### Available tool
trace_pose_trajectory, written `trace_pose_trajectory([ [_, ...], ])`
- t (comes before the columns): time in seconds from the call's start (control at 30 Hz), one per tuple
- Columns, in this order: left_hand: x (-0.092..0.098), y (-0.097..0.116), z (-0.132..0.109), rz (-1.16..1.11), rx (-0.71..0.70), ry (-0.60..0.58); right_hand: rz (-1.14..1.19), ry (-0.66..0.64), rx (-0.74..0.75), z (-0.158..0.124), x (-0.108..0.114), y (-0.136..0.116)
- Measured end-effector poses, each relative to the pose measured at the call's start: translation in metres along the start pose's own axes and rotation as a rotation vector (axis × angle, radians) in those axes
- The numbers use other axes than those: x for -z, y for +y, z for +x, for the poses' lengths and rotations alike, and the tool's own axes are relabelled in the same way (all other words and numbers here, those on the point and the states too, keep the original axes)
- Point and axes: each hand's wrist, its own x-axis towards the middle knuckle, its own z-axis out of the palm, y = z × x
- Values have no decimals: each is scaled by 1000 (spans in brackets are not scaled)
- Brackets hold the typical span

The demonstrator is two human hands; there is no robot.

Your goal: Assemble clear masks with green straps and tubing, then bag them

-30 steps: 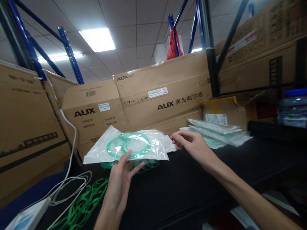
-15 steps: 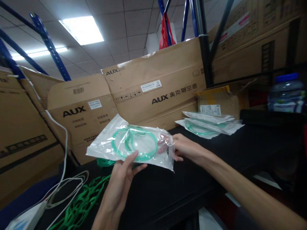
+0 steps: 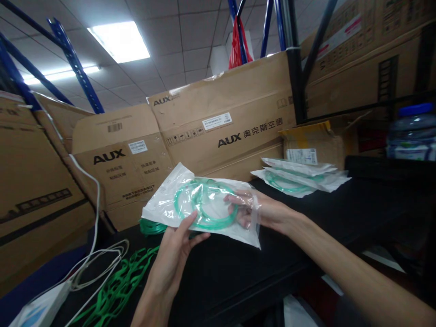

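A clear-fronted plastic pouch with a coil of green tubing inside is held tilted above the black table. My left hand grips its lower edge, thumb on the clear front and fingers behind. From the right, my right hand reaches into the pouch's right end. Its fingers show through the film, apart and slightly bent, beside the right side of the coil. Whether they touch the tubing is hard to make out.
Similar pouches lie stacked at the right on the black table. Green bands, a green coil, white cables and a white box are at the left. Cardboard boxes stand behind.
My right hand has gone further left into the pouch, its fingers now beside the coil. The pouch's body and the tubing have shifted right, while my left hand keeps its grip.
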Motion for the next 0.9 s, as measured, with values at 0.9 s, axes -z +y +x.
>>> trace_pose_trajectory([
  [0.9,44,17,34,-207,-155,249,-254,621,459,-53,37,-90],
])
